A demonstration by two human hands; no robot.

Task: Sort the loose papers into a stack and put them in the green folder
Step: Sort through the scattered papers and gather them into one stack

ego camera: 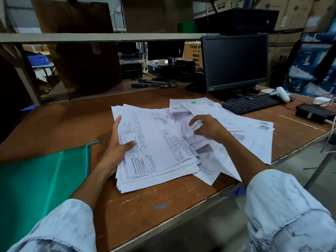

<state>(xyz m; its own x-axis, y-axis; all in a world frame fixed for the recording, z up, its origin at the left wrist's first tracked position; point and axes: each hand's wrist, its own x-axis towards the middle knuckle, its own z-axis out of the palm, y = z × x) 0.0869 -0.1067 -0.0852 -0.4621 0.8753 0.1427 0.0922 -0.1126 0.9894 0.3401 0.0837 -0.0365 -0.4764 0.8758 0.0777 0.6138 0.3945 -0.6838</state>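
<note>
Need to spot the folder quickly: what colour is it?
Green, teal-tinged folder, lying left of the paper stack; seen in the head view.

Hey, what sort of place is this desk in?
Probably a warehouse or stockroom office: cardboard boxes stacked behind the metal shelf, a monitor and keyboard on the worn wooden table, and invoice-like papers spread out.

Matt white printed paper forms the stack [156, 151]. The desk [145, 206] is scuffed brown board — the green folder [36, 179] smooth, faintly glossy plastic.
</note>
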